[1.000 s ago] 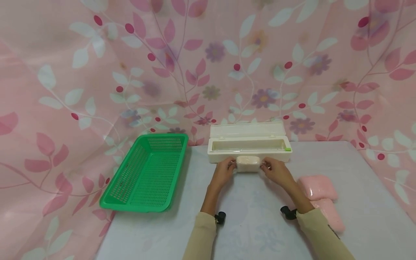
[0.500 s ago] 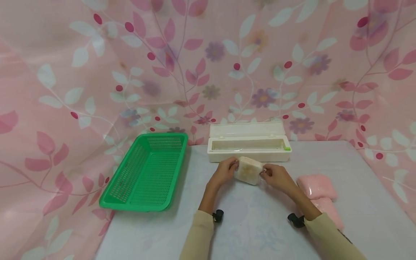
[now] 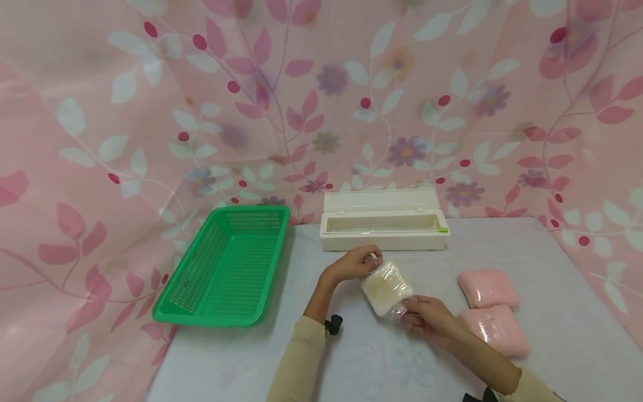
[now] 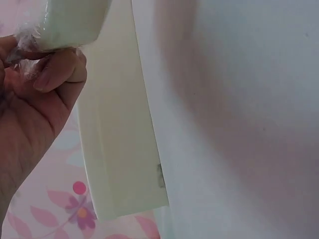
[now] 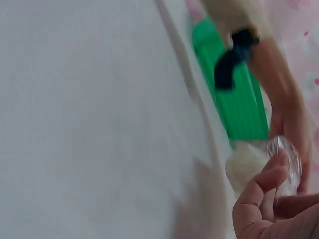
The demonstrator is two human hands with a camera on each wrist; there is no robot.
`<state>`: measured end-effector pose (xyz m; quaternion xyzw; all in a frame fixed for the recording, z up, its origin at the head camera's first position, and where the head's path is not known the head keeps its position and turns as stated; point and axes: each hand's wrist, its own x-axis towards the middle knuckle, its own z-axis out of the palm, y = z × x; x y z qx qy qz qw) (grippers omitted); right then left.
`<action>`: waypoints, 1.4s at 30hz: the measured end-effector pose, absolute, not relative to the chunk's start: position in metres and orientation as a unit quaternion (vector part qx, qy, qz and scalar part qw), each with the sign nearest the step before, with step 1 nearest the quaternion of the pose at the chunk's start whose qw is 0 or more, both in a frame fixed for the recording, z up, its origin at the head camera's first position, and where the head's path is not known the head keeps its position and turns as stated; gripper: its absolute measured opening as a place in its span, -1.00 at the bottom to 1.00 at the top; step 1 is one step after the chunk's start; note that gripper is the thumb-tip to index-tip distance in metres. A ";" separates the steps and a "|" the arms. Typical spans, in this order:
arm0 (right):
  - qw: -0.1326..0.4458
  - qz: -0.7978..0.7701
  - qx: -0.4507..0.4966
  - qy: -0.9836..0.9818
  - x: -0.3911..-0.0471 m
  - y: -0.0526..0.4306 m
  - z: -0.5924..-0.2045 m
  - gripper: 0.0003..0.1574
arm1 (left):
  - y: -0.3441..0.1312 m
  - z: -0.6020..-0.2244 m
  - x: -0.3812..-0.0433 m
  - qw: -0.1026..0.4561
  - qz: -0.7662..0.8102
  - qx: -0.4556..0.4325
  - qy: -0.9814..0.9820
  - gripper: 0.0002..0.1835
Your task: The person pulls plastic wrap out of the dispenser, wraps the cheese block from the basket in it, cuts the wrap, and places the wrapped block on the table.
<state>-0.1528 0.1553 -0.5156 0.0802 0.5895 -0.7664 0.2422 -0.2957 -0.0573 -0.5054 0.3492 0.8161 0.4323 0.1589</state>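
A cream-coloured squarish block [image 3: 387,287], wrapped in clear cling film, hangs between my two hands over the table. My left hand [image 3: 355,263] pinches the gathered film at the block's far left corner. The bunched film [image 4: 30,37] shows between thumb and fingers in the left wrist view. At the near right corner, my right hand [image 3: 433,319] pinches the film's other loose end [image 3: 400,309]. The block sits tilted like a diamond, its broad face up. In the right wrist view, my right hand's fingers hide part of the block [image 5: 244,167].
A white cling film dispenser [image 3: 384,242] with its lid raised and a green slider [image 3: 443,229] stands behind my hands. A green plastic basket [image 3: 268,268] is on the left. Two film-wrapped pink blocks [image 3: 489,287] lie on the right of the white-covered table [image 3: 372,363].
The block has come nearer and turned from edge-on to broad face up, now slanted. My right hand has moved toward me, uncovering the nearer pink block; my left hand shifted slightly right.
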 end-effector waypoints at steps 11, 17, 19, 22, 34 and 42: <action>0.314 -0.843 0.137 0.414 -0.107 0.126 -0.538 -0.86 | -0.032 -0.509 -0.290 0.243 0.316 0.429 0.811 -0.82; 0.325 -0.830 0.139 0.432 -0.101 0.121 -0.542 -0.75 | -0.028 -0.518 -0.284 0.260 0.290 0.402 0.829 -0.79; 0.336 -0.809 0.126 0.465 -0.101 0.124 -0.541 -0.68 | -0.028 -0.520 -0.283 0.244 0.281 0.394 0.840 -0.77; 0.365 -0.749 0.077 0.548 -0.101 0.130 -0.538 -0.49 | -0.032 -0.522 -0.279 0.218 0.272 0.383 0.855 -0.74; -0.016 -0.275 -0.116 0.954 -0.098 0.152 -0.514 -0.71 | -0.085 -0.482 -0.201 0.025 0.176 0.392 0.902 -0.75; -0.254 -0.154 -0.374 0.879 -0.109 0.150 -0.526 -0.43 | -0.092 -0.500 -0.151 -0.040 0.112 0.503 0.856 -0.68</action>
